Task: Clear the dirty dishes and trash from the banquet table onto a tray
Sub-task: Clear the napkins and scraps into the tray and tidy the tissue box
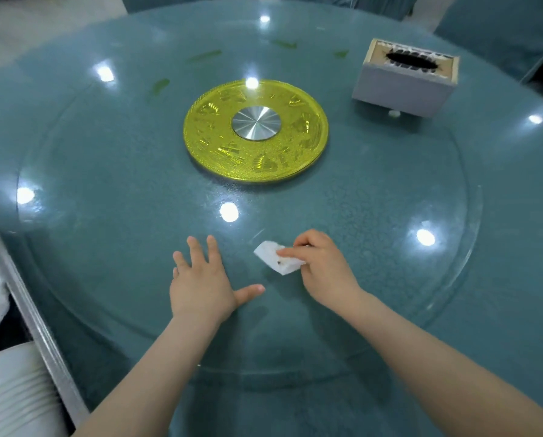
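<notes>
**Tissue scrap under the right hand on the glass turntable**

A crumpled white tissue scrap point(276, 258) is lying on the near part of the clear glass turntable point(106, 247), at about 6 o'clock from the gold hub disc point(256, 130). The right hand point(324, 269) is resting over the scrap's 3 o'clock side, its fingers curling down and pinching the tissue against the glass, with a small dark speck showing on the paper just beside the fingertips. The left hand point(200, 285) is lying flat on the turntable at about 9 o'clock from the scrap, near it but not touching it, its fingers spreading apart and the thumb pointing out toward the tissue; it is holding nothing.

The turntable is sitting on the round teal banquet table point(516, 247), and ceiling lights are glinting off the glass. The gold disc, with a silver metal centre point(256, 123), is occupying the middle of the glass. At about 2 o'clock from the disc a grey tissue box point(402, 86) is standing upright, its dark oval opening facing up. A few green smears point(204, 55) are showing on the far side of the table, at 11 to 1 o'clock.

At the frame's left edge, around 8 o'clock, a metal tray rim point(27, 294) is running diagonally, with a stack of white plates point(14, 392) beside it.
</notes>
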A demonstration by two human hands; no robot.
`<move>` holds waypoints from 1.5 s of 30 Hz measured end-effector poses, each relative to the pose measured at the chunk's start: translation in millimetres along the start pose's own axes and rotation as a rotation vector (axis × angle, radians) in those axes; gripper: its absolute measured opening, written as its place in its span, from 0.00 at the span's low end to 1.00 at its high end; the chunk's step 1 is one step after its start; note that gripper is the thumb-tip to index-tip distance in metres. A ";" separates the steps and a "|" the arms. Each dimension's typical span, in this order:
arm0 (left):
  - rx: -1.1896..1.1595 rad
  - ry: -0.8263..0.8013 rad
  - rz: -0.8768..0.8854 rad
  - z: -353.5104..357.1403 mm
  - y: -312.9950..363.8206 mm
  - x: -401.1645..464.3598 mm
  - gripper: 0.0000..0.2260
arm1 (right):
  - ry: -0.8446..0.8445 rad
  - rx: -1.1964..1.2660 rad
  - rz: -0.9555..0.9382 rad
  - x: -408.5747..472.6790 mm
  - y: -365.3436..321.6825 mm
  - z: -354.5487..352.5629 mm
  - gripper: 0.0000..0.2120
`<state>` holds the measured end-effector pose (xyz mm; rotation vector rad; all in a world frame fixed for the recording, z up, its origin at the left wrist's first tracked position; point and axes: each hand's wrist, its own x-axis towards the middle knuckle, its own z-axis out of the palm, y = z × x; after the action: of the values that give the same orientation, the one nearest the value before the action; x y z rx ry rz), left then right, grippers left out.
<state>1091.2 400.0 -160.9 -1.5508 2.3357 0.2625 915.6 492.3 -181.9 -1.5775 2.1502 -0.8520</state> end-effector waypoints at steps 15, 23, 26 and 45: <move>-0.352 0.248 0.321 23.2 4.6 -30.4 0.22 | 0.076 -0.141 0.302 86.5 6.5 0.1 0.24; -0.543 0.124 0.476 32.0 27.8 -48.3 0.21 | 0.039 -0.049 0.087 -35.2 12.8 -7.1 0.20; -0.549 0.163 0.425 33.4 13.7 -57.3 0.21 | 0.093 -0.071 0.132 -58.7 31.7 -31.0 0.22; -0.048 0.173 0.115 32.0 -29.8 -77.8 0.30 | 0.223 0.261 0.426 -47.5 -28.3 -6.5 0.17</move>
<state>1151.6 465.6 -161.4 -1.5187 2.5741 0.2214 948.2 533.1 -162.3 -0.8884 2.2894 -1.1416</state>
